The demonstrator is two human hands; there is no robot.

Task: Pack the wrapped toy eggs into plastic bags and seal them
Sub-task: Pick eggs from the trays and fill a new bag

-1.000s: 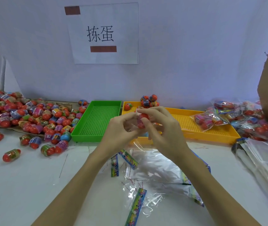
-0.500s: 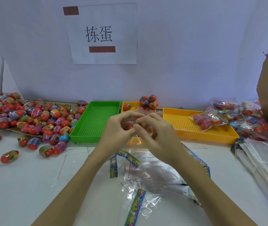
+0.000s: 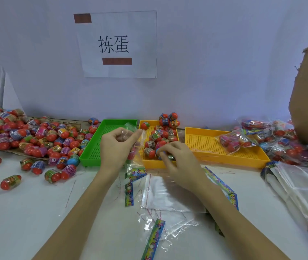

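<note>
Left hand (image 3: 118, 147) has the top of a clear plastic bag (image 3: 137, 156) pinched between thumb and fingers, and the bag hangs below that grip with at least one egg inside. Just right of it, the right hand (image 3: 177, 162) has its fingers curled over the toy eggs (image 3: 158, 139) in the small yellow tray (image 3: 145, 164), seemingly pinching a blue one (image 3: 158, 151). Empty bags (image 3: 160, 196) lie flat under the right wrist.

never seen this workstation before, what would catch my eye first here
The big heap of red wrapped toy eggs spread over the table's left side stands out first. In the middle, the left hand holds a clear plastic bag upright while the right hand reaches into the eggs in the small yellow tray. Behind them, a white paper sign with two large characters is taped to the wall.
</note>
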